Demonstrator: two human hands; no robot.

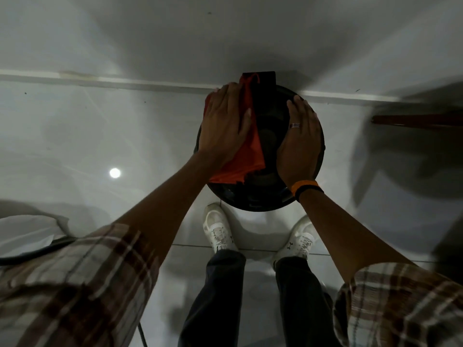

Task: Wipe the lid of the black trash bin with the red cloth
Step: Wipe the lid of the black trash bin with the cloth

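A round black trash bin stands against the wall, seen from above, its glossy lid (268,144) facing up. The red cloth (246,156) lies spread over the lid's left half. My left hand (225,123) presses flat on the cloth, fingers together and pointing toward the wall. My right hand (299,144) lies flat on the bare right side of the lid, a ring on one finger and an orange and black band at the wrist. A black hinge block (266,80) sits at the lid's far edge.
The white wall rises right behind the bin, with a pale baseboard (125,82). My feet in white shoes (219,229) stand close in front of the bin on glossy tiles. A dark red bar (416,121) juts in at the right. A white object with a black cable (30,236) lies at the left.
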